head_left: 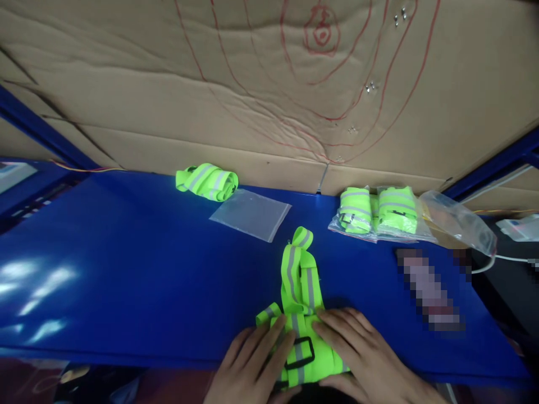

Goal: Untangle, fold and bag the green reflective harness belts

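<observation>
A neon-green reflective strap vest (300, 292) with grey stripes and a black buckle lies at the near edge of the blue table (138, 280). My left hand (252, 365) rests flat on its left part, fingers stretched out. My right hand (362, 353) lies flat on its right part, fingers spread towards the buckle. Both hands press the folded fabric down.
An empty clear plastic bag (250, 213) lies behind the vest. A rolled green vest (207, 180) sits at the back left. Two bagged vests (379, 213) and a loose clear bag (458, 221) lie at the back right. A cardboard wall (252, 84) stands behind the table.
</observation>
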A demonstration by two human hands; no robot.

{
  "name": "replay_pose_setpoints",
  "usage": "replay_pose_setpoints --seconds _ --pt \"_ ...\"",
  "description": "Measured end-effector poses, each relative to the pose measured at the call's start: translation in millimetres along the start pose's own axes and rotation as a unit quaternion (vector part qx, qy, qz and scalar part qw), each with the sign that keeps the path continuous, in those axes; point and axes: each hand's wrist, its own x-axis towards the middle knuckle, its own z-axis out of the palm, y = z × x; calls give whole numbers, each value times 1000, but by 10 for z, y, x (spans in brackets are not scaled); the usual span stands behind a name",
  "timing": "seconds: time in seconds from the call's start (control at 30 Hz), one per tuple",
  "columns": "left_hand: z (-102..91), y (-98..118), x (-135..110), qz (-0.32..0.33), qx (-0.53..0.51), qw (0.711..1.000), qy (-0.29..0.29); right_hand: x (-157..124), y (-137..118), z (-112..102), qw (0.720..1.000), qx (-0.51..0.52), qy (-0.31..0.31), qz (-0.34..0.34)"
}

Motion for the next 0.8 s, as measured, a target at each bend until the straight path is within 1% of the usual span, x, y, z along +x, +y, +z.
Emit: replay_pose_setpoints --seconds 0.03,0.1,0.17,0.23,0.33,0.4,0.5,0.57,0.6,0.67,0.73,0.77,0.8 --pt "1 4 2 -19 -22 1000 8 15 -21 -11 1000 15 12 7" --pt "-5 7 54 -69 -81 994 26 71 -49 -25 996 84 22 31" --pt "-25 0 165 -99 -142 985 21 137 -50 -27 982 175 9 72" --pt "-44 -15 301 -123 -192 974 13 192 -25 -17 961 245 -7 126" --pt "-23 -41 460 -185 -222 957 11 251 44 18 937 298 -18 183" --pt "29 -58 519 -231 -213 949 -11 289 95 48 927 314 -17 202" --pt "139 -85 573 -281 -186 941 -41 363 162 103 927 299 -13 227" --pt "212 -95 608 -305 -158 938 -41 421 192 148 933 262 -5 247" --pt "243 -95 626 -310 -137 940 -27 448 201 170 938 236 10 255" --pt "287 -79 658 -305 -82 948 29 489 213 202 949 174 62 254" --pt "301 -51 680 -270 -22 959 84 501 226 202 964 120 111 208" --pt "296 -35 686 -242 0 965 98 493 236 186 972 104 123 170" --pt "283 -21 688 -213 9 972 100 476 246 160 979 97 126 131"
